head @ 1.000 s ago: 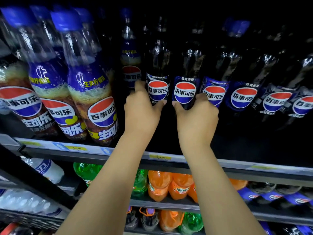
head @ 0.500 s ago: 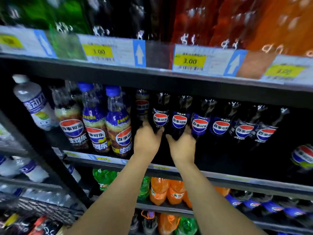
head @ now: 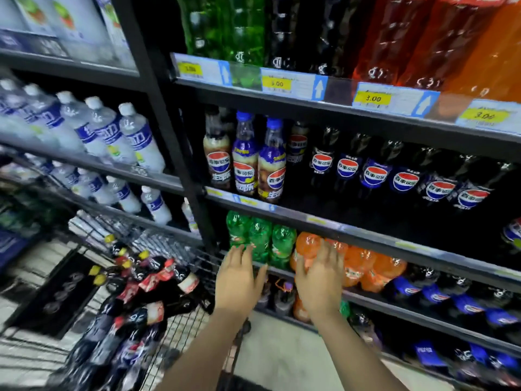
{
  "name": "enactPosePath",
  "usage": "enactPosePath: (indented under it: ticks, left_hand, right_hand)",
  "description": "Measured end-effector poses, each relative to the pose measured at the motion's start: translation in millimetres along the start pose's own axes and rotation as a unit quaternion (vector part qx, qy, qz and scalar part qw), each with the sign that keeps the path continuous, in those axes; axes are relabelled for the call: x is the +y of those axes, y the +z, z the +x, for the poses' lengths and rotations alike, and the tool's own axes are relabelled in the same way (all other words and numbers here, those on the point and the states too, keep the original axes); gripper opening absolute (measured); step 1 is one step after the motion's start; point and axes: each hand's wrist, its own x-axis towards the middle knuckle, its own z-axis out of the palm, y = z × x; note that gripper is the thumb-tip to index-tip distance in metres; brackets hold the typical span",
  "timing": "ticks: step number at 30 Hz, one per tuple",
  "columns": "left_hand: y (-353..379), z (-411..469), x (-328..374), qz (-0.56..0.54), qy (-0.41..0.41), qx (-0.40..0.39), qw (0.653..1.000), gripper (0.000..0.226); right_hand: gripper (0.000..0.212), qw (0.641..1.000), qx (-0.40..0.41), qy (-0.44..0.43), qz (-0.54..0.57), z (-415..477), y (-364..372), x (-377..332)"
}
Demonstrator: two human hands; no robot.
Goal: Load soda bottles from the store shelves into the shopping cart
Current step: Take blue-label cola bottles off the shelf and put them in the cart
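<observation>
Both of my hands are out in front of the lower shelf with fingers spread and nothing in them. My left hand hovers before the green soda bottles. My right hand is at the orange soda bottles; whether it touches them I cannot tell. Dark Pepsi bottles stand in a row on the shelf above. The wire shopping cart at lower left holds several dark soda bottles lying in a pile.
A black shelf upright separates the soda bay from white-labelled drink bottles on the left. Large green, dark and orange bottles fill the top shelf with yellow price tags. More Pepsi bottles sit low on the right.
My hands let go of the dark Pepsi bottles and dropped to the lower shelf by the green and orange bottles. The view pulled back and the cart came into sight.
</observation>
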Motion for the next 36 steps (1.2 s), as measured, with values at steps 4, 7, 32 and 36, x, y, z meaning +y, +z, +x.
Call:
enactPosePath:
  ticks: [4, 7, 32, 36]
  left_hand:
    - [4, -55, -60, 0.038, -0.085, -0.081, 0.992, 0.063]
    - [4, -95, -104, 0.067, -0.158, -0.140, 0.975, 0.070]
    - [66, -121, -445, 0.033, -0.416, -0.337, 0.844, 0.086]
    - [96, -127, -458, 0.056, -0.430, -0.320, 0.843, 0.078]
  right_hand:
    - [0.054, 0.992, -0.111, -0.053, -0.017, -59, 33, -33]
    - [0.056, 0.977, -0.188, -0.094, -0.033, -101, 56, -61]
    - [0.068, 0.812, -0.556, 0.163, 0.070, -272, 328, -194]
    - [0.048, 0.822, -0.528, 0.196, 0.082, -286, 373, -195]
